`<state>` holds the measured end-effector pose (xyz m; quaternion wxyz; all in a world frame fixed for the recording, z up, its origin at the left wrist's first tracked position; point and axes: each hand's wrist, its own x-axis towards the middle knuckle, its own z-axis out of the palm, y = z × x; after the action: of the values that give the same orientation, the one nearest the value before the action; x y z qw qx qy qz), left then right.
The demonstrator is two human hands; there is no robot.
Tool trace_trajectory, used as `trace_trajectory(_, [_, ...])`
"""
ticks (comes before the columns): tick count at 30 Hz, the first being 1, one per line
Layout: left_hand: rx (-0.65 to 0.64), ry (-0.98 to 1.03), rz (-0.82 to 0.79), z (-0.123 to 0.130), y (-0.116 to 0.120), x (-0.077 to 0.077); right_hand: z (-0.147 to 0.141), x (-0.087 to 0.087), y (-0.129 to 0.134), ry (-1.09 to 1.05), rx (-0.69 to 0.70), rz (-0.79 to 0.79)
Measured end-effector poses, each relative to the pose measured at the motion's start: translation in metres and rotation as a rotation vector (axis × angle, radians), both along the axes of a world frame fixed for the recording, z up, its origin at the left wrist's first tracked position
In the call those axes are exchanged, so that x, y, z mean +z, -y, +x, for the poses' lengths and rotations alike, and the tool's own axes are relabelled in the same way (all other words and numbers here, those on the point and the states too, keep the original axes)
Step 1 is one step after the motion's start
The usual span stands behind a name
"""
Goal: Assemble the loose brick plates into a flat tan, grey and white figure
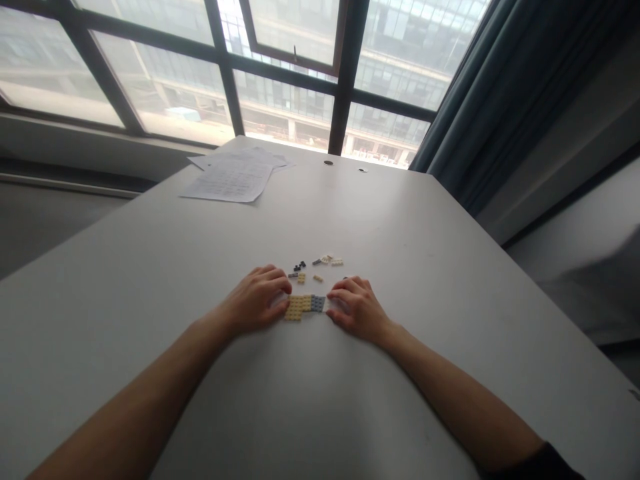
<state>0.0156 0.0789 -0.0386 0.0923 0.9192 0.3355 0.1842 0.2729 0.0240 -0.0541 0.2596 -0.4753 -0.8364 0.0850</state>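
A flat row of toy building plates lies in front of me: tan plates [295, 307] on the left, blue-grey plates [317, 303] beside them, and a white piece [327, 305] at the right end. My left hand [259, 299] grips the tan end, thumb and fingers curled at its edge. At the opposite end, the thumb and fingers of my right hand [361, 310] close on the white piece, partly covering it. Just beyond the row are a small tan brick [301, 278], black pieces [299, 266] and a peach-coloured piece [317, 278].
White and cream pieces [333, 260] lie loose a little farther back, near a small dark grey piece [317, 262]. Printed papers [235, 175] rest at the far left of the white table [400, 247]. Windows and a blue curtain [480, 100] stand behind it.
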Motion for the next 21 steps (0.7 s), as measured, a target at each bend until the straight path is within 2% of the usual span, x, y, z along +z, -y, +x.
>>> trace_trajectory(12, [0.015,0.000,0.031,-0.001,-0.001,-0.002,0.000,-0.001,0.000,0.004,0.005,0.001])
trace_trajectory(21, [0.273,0.174,0.236,-0.010,-0.018,-0.016,0.027,0.001,-0.016,-0.141,-0.148,0.034])
